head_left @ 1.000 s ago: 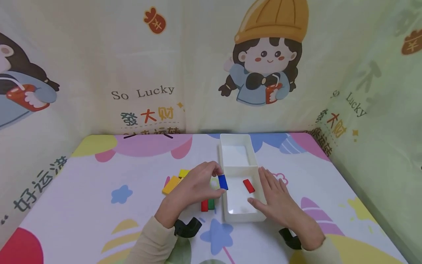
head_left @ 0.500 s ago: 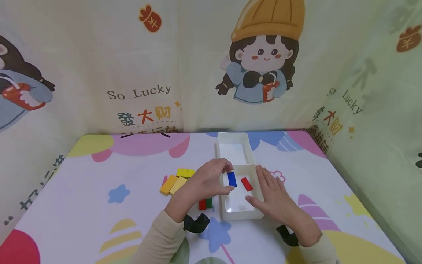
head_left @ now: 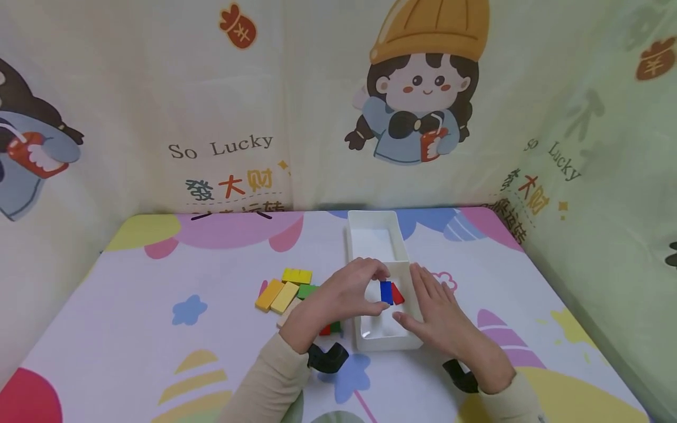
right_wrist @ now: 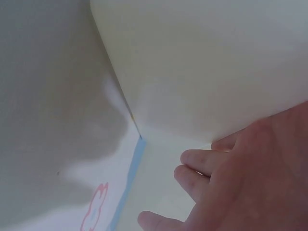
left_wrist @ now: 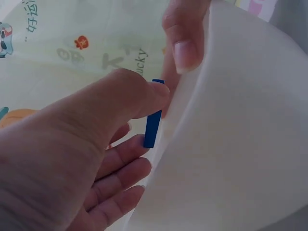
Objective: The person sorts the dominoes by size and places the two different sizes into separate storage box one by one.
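Note:
My left hand [head_left: 338,298] pinches a small blue block [head_left: 386,292] between thumb and fingertips, over the near compartment of the white box [head_left: 388,345]. In the left wrist view the same blue block [left_wrist: 152,132] stands on edge between thumb and fingers, close to the pale box wall. A red block [head_left: 398,295] lies in that compartment, partly covered by the blue one. Along the box's right side my right hand [head_left: 446,323] rests with fingers straight, thumb spread towards the inside. It holds nothing.
Left of the box lie several loose blocks, among them a yellow one [head_left: 297,276], an orange one [head_left: 270,295] and a green one [head_left: 307,291], partly behind my left hand. The box's other half [head_left: 372,241] lies behind. A printed cloth wall [head_left: 317,117] closes off the table's back.
My left hand has carried the blue block rightwards, from the box's left edge to beside the red block. My right hand has stayed at the box's right side.

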Motion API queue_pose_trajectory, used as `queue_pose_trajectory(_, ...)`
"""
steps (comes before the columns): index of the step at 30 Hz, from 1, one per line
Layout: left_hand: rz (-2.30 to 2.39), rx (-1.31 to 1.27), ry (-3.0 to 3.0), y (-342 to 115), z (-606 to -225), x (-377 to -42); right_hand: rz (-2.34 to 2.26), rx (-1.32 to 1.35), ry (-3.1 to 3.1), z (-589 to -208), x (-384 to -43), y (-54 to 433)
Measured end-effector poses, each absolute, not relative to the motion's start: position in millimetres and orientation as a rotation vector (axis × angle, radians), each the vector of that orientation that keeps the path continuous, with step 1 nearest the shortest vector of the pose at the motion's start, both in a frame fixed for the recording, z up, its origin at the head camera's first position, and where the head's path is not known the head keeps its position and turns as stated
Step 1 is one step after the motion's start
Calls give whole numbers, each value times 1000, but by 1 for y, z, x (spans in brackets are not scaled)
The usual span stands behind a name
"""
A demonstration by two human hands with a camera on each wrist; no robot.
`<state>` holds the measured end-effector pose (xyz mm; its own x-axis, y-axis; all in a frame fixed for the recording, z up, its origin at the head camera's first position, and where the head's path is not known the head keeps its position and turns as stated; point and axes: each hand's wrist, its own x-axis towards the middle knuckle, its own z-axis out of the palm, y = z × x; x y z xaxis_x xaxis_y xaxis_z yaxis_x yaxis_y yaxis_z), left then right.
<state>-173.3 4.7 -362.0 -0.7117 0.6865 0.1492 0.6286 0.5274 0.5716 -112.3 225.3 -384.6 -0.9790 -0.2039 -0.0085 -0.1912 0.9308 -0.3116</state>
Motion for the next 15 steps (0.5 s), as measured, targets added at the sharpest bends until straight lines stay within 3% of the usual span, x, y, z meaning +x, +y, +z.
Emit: queue_pose_trajectory(15, 585, 1058, 2808, 26, -363, -174, -504, -311, 3034, -387, -113, 227)
